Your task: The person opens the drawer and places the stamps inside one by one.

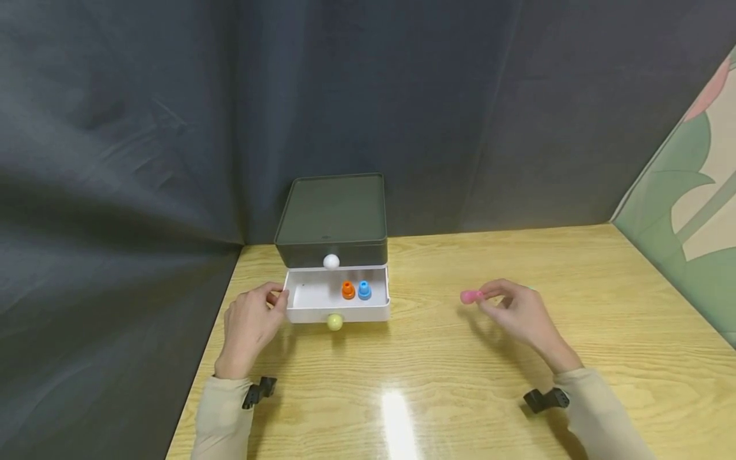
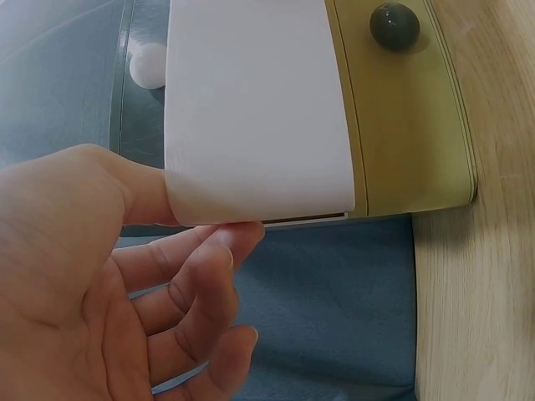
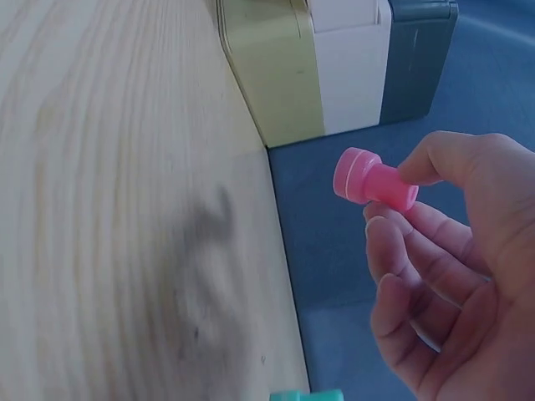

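Note:
The white drawer (image 1: 338, 314) is pulled out from a small chest (image 1: 330, 207). An orange stamp (image 1: 347, 291) and a blue stamp (image 1: 365, 291) stand inside it, side by side. My left hand (image 1: 252, 322) pinches the drawer's left side near its front corner; the left wrist view shows the thumb over the top edge and fingertips along the outer side. To the right of the chest, above the table, my right hand (image 1: 520, 313) holds a pink stamp (image 3: 376, 180) by its narrow end between thumb and fingers, wide end pointing outward.
A green piece (image 3: 306, 395) peeks in at the bottom of the right wrist view. Beneath the white drawer is an olive drawer (image 2: 410, 125) with a dark knob (image 2: 394, 27). Dark cloth (image 1: 425, 115) hangs behind the wooden table (image 1: 448, 370), and a patterned panel (image 1: 690, 217) stands right.

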Available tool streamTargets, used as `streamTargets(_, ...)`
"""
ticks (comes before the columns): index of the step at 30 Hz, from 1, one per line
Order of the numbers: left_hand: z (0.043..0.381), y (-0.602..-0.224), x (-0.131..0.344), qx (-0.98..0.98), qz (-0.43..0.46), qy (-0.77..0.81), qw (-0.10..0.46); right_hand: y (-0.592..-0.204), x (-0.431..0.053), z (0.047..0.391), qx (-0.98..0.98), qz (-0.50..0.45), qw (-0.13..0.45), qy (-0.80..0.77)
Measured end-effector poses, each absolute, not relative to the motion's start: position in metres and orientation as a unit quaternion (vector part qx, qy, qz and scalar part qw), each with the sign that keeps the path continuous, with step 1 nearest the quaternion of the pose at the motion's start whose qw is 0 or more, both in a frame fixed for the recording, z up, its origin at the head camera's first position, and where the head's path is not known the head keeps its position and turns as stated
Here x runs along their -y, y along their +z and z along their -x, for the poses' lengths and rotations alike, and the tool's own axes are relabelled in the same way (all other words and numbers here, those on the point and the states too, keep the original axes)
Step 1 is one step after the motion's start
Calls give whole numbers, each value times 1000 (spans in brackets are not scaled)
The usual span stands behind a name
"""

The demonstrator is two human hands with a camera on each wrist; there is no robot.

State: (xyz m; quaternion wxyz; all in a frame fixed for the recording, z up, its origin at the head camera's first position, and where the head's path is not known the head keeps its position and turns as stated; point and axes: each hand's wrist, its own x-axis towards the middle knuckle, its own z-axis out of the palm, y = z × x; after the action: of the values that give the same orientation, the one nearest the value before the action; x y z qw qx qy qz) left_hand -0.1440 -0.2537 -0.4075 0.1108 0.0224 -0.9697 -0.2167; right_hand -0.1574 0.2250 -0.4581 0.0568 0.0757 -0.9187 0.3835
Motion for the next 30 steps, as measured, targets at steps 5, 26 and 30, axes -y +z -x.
streamTargets(5, 145, -408, 253, 969, -20, -218, 114, -451, -217, 158, 918, -92, 65, 379)
streamTargets(26, 144, -407, 253, 969, -14, -222, 109, -418, -175, 158, 878, -84, -2, 471)
streamTargets(30, 143, -406, 252, 969, -14, -222, 107, -416, -166, 159, 876, -96, 0, 472)
